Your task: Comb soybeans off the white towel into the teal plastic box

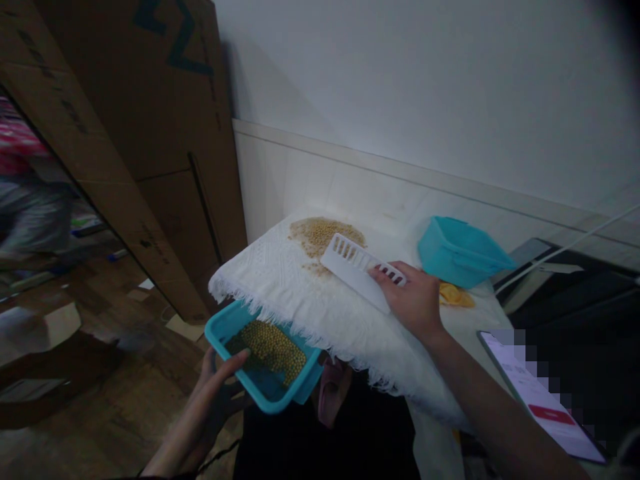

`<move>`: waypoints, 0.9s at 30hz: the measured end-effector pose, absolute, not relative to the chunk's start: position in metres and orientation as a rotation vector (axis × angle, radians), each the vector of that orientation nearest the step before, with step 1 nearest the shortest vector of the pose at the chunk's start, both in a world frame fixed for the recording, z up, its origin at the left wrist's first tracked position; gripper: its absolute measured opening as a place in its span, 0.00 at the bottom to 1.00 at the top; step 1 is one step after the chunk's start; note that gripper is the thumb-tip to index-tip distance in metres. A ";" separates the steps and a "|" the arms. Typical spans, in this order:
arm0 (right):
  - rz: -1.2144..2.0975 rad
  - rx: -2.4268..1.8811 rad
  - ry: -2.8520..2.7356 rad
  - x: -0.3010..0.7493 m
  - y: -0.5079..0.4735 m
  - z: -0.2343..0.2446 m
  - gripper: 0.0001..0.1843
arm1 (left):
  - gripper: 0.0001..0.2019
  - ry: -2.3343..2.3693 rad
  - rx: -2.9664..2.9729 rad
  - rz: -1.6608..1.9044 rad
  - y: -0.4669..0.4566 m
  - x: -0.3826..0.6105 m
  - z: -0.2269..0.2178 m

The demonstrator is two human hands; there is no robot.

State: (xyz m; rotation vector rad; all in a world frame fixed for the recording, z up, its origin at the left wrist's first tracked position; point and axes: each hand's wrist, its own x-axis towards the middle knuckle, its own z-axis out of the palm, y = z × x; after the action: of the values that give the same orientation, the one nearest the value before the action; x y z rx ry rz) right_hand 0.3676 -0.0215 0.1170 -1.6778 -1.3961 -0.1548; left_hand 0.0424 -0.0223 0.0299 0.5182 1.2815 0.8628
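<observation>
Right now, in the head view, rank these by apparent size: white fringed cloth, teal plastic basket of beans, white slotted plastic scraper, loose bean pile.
1. white fringed cloth
2. teal plastic basket, nearer the camera, partly hidden
3. white slotted plastic scraper and loose bean pile: look alike

Domestic room, most likely a home: a small table (480, 310) draped in a fringed white cloth (300, 293) stands against a plain white wall (400, 80), with large cardboard boxes (150, 120) leaning beside it on a wood-pattern floor (125, 400) and a phone (540, 400) lying on top.
</observation>
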 end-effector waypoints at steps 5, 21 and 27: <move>-0.142 -1.736 -1.387 0.387 -0.004 0.110 0.21 | 0.40 1.283 0.533 0.852 -0.023 0.043 0.028; 0.094 -1.656 -1.390 0.367 -0.015 0.113 0.18 | 0.41 1.284 0.499 0.835 -0.027 0.048 0.036; 0.075 -1.645 -1.415 0.365 -0.023 0.114 0.17 | 0.47 1.245 0.504 0.827 -0.029 0.048 0.036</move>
State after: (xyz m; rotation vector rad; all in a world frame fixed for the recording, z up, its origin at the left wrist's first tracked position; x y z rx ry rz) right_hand 0.3648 -0.0228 0.1141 -1.6448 -1.4153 0.0749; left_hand 0.0484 -0.0287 0.0359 0.5041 1.2449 0.8267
